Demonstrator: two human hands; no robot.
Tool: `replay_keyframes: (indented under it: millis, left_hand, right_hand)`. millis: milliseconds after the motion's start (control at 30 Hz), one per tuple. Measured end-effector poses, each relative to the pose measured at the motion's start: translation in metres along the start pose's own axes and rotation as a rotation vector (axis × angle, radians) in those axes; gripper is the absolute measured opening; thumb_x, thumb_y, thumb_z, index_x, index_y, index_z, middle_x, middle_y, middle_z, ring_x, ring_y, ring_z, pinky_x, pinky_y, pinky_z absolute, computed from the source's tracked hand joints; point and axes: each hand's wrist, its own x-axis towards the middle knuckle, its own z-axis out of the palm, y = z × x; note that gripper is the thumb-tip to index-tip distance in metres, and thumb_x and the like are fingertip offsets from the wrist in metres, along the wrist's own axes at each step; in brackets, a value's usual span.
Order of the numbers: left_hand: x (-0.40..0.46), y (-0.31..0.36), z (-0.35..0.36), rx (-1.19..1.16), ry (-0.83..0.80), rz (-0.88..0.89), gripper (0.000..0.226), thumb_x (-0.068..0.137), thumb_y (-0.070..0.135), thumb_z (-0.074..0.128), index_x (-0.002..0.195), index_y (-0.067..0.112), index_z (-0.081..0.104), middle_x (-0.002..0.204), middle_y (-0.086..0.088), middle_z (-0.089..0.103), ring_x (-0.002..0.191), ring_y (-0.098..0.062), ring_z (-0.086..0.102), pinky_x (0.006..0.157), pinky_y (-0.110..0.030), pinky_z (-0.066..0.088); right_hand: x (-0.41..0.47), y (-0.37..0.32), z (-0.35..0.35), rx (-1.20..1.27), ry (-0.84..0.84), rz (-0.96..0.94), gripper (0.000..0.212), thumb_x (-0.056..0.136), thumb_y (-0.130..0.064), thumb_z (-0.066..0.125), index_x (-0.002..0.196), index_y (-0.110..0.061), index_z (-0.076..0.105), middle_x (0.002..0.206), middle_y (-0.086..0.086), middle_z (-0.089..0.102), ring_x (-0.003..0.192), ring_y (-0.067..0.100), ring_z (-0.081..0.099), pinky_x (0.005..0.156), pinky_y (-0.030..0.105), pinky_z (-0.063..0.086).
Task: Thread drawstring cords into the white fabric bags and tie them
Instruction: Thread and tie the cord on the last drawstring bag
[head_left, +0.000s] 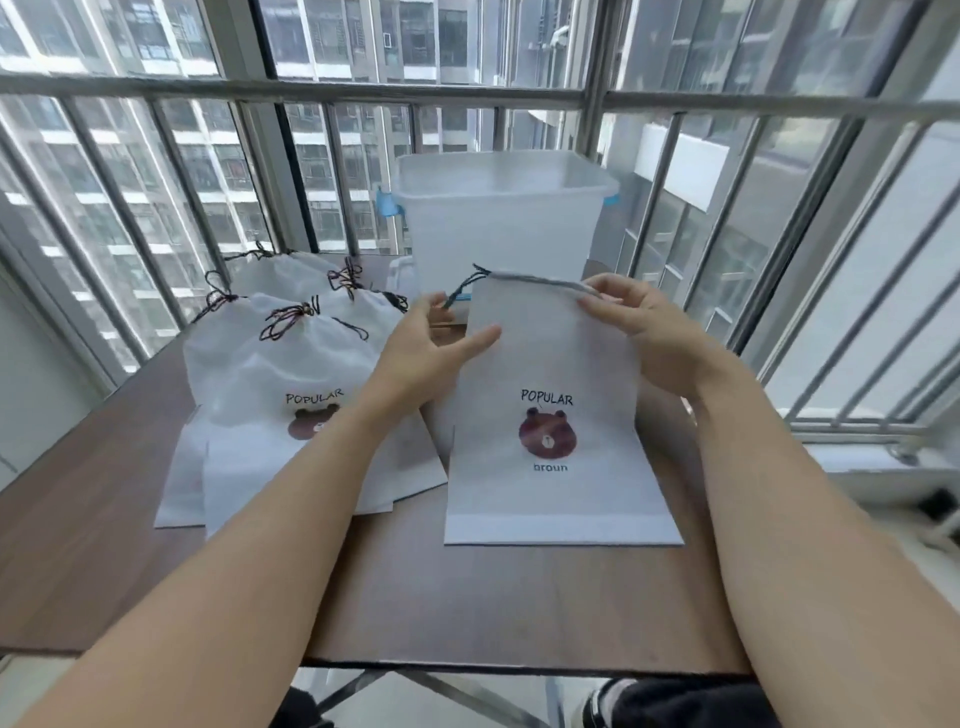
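I have one flat white fabric bag printed with a brown bear and the word POPULAR (550, 415) right of centre in the frame, its lower edge on the brown wooden table (467, 597) and its mouth lifted toward the top of the frame. The hem channel runs left to right along that upper edge, and that axis is what the next move depends on. A dark drawstring cord (467, 286) sticks out at the channel's upper left corner, so the cord must travel rightward through the hem, I judge.

My left hand (436, 348) sits just beside that cord end, thumb laid across the bag's left side, fingers loosely bent; whether they actually pinch the cord I cannot tell. It is the nearer hand to the cord. My right hand (639, 332) has its grip closed on the hem at the upper right corner, fingertips pinching the fabric.

To the left lies a pile of finished white bags with tied dark cords (291, 353): I count about four knotted tops, though overlap makes this uncertain. Behind the bag stands one translucent plastic bin with blue handles (498, 218). Beyond it are grey window bars (311, 93).
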Motion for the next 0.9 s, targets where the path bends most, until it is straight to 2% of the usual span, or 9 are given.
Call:
replay_keyframes:
  millis: [100,200,300,400,533,667,733,833,900]
  left_hand:
    - [-0.005,0.002,-0.007,-0.331,-0.179,-0.066,0.018,0.085,0.032,0.075,0.094,0.018,0.071,0.083,0.005,0.071,0.068,-0.012,0.066,0.059,-0.027,0.049]
    - [-0.009,0.006,-0.007,-0.463,-0.197,-0.088,0.009,0.094,0.019,0.065,0.094,0.013,0.072,0.079,-0.002,0.071,0.063,-0.014,0.065,0.057,-0.027,0.054]
    - [-0.009,0.003,-0.006,-0.387,-0.034,-0.027,0.013,0.097,0.015,0.063,0.086,0.015,0.070,0.070,0.007,0.071,0.058,-0.006,0.063,0.056,-0.020,0.053]
    - [-0.007,-0.005,-0.013,-0.268,0.104,-0.009,0.033,0.101,0.034,0.055,0.087,0.009,0.070,0.073,0.000,0.064,0.066,-0.014,0.055,0.064,-0.026,0.045]
    - [-0.006,-0.006,-0.013,-0.154,0.188,-0.032,0.052,0.105,0.043,0.039,0.087,0.001,0.065,0.064,-0.006,0.051,0.056,-0.014,0.045,0.053,-0.025,0.037]
    - [-0.002,0.001,-0.017,-0.367,0.378,-0.092,0.056,0.105,0.042,0.041,0.059,0.011,0.049,0.055,0.001,0.056,0.046,-0.008,0.052,0.045,-0.021,0.044]
    - [0.004,0.001,-0.025,-0.772,0.323,-0.153,0.052,0.106,0.038,0.042,0.059,0.015,0.043,0.072,-0.004,0.069,0.069,-0.013,0.067,0.063,-0.025,0.055]
    - [0.003,0.004,-0.033,-1.181,0.127,-0.144,0.056,0.106,0.039,0.040,0.053,0.020,0.038,0.104,-0.007,0.075,0.109,-0.017,0.068,0.098,-0.031,0.049]
    - [0.000,0.005,-0.033,-1.336,0.071,-0.147,0.056,0.105,0.041,0.041,0.053,0.020,0.042,0.096,-0.006,0.075,0.108,-0.019,0.069,0.100,-0.033,0.050]
  right_hand:
    - [-0.003,-0.006,0.007,-0.160,0.010,-0.047,0.004,0.095,-0.016,0.069,0.091,-0.018,0.071,0.086,0.002,0.070,0.072,0.009,0.061,0.065,0.017,0.047]
    - [-0.002,0.004,0.025,-0.186,0.030,-0.028,0.009,0.095,-0.020,0.070,0.099,-0.013,0.074,0.087,0.005,0.068,0.072,0.008,0.058,0.065,0.016,0.045]
    - [0.000,0.010,0.027,-0.275,0.159,-0.009,0.037,0.096,-0.043,0.065,0.096,-0.007,0.073,0.074,-0.003,0.059,0.050,0.002,0.044,0.046,0.011,0.035]
    - [0.001,0.016,0.021,-0.326,0.279,0.039,0.067,0.096,-0.054,0.060,0.071,0.008,0.058,0.050,-0.004,0.036,0.040,0.009,0.023,0.039,0.016,0.021]
    - [-0.003,0.022,0.019,-0.296,0.286,0.093,0.062,0.096,-0.047,0.064,0.045,-0.021,0.040,0.046,-0.006,0.029,0.042,0.013,0.021,0.041,0.021,0.018]
    - [-0.003,0.019,0.008,0.307,0.340,0.199,0.051,0.096,-0.034,0.066,0.053,-0.025,0.041,0.049,-0.008,0.022,0.041,0.009,0.015,0.035,0.021,0.013]
    - [-0.001,0.019,0.004,0.769,0.353,0.192,0.049,0.098,-0.030,0.062,0.060,-0.024,0.034,0.055,-0.006,0.022,0.045,0.009,0.020,0.037,0.020,0.021]
    - [0.002,0.024,0.005,1.060,0.428,0.154,0.047,0.100,-0.032,0.060,0.060,-0.017,0.041,0.057,0.001,0.049,0.055,0.016,0.056,0.058,0.026,0.048]
    - [0.003,0.024,0.016,1.185,0.372,0.135,0.043,0.103,-0.032,0.055,0.065,-0.014,0.042,0.064,0.006,0.058,0.064,0.021,0.068,0.071,0.035,0.059]
